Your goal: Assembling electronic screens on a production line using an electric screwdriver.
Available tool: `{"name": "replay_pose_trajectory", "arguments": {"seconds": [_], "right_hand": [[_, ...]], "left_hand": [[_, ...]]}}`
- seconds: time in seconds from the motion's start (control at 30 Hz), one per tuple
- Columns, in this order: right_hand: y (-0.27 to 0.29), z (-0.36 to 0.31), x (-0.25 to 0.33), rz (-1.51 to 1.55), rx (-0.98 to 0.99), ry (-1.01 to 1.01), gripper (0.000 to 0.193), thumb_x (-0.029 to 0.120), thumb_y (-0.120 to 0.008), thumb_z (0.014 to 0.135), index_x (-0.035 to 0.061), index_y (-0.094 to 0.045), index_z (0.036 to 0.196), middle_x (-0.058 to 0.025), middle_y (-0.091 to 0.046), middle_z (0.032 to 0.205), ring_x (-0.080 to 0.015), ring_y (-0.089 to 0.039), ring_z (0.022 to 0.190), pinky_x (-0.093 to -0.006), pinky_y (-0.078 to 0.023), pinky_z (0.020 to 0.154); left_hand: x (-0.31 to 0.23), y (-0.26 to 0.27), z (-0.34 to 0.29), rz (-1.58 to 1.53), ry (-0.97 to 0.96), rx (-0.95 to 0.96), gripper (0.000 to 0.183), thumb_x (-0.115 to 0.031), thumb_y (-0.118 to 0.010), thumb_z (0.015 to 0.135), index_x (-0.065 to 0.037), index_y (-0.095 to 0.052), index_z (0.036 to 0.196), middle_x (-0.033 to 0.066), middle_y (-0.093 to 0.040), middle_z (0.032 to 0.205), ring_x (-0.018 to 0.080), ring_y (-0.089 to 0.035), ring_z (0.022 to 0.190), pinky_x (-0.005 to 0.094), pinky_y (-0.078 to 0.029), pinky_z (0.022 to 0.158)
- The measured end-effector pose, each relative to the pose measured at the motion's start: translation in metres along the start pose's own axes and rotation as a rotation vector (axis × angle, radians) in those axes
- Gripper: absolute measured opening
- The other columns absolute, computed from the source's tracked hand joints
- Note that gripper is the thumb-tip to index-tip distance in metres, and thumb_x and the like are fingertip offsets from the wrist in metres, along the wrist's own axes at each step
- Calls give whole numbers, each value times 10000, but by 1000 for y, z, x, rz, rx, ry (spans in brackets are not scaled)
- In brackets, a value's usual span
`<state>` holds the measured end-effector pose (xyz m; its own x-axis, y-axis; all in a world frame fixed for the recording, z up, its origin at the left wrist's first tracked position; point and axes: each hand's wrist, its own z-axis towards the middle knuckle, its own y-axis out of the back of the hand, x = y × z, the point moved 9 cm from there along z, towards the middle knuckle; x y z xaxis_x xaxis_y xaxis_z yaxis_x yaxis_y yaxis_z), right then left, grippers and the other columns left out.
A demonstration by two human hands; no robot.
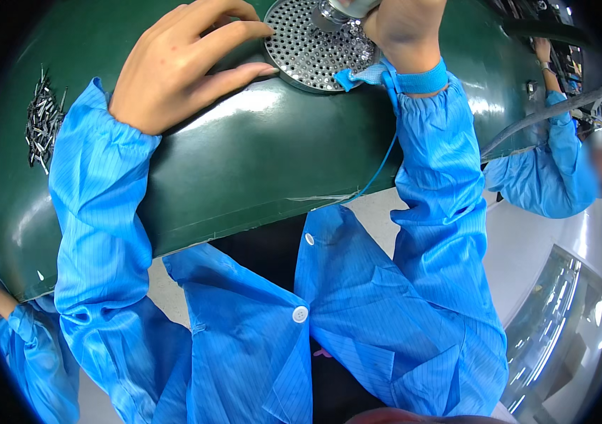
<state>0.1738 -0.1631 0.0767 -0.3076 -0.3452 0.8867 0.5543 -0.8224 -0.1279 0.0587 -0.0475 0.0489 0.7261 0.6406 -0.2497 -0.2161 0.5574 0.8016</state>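
Rd. metal plate [290,44] w/ tons of holes is lying flat on the desk [258,169], back from its near edge. Shiny bits [359,44] are crowding its rt. side, silver cyl. [328,17] showing near 'em.

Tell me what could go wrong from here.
The left sleeve, close beside the pile of small slender parts, might scatter them. The thin blue cord, crossing the green bench, could snag. The blue tab near the right wristband, at the perforated metal disc's rim, may catch.

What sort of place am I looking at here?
Probably a small-parts assembly workshop: the green tabletop holds a pile of slim pieces and a round plate full of holes, and a co-worker nearby wears matching blue workwear.
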Motion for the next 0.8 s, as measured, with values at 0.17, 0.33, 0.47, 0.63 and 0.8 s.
{"name": "replay_pose_trajectory", "arguments": {"seconds": [0.17,0.33,0.47,0.63,0.8], "right_hand": [[1,-1,-6,-27,-80,29,221,110,-568,962,-70,-647,860,-104,-621,692,-138,-524,461,-256,-441,445],[11,-8,-4,-27,-30,-25,220,107,-564,961,-70,-644,859,-105,-627,705,-138,-527,463,-259,-440,440],[7,5,1,-85,-133,-49,201,102,-593,960,-69,-650,870,-107,-635,716,-140,-548,477,-262,-441,438],[28,13,6,-82,-158,-63,172,104,-634,959,-64,-657,927,-112,-663,776,-141,-564,484,-266,-444,435],[40,23,14,-58,-201,-69,179,114,-632,963,-62,-662,986,-120,-683,831,-145,-572,484,-268,-444,421]], "left_hand": [[8,-8,-4,66,-34,-23,399,-192,-842,809,-37,-724,1158,119,-661,1128,284,-675,972,384,-559,839],[-4,-15,-3,-18,19,-25,406,-203,-841,812,-39,-726,1164,118,-663,1131,277,-677,976,381,-562,838],[10,-2,5,-14,11,3,407,-210,-841,814,-44,-729,1169,115,-662,1136,273,-676,976,378,-565,831],[11,-8,31,-34,36,33,412,-207,-842,813,-48,-728,1176,116,-659,1143,277,-674,977,382,-563,831],[16,-7,44,-32,39,43,428,-230,-844,813,-47,-724,1182,116,-658,1146,282,-671,970,385,-561,832]]}}
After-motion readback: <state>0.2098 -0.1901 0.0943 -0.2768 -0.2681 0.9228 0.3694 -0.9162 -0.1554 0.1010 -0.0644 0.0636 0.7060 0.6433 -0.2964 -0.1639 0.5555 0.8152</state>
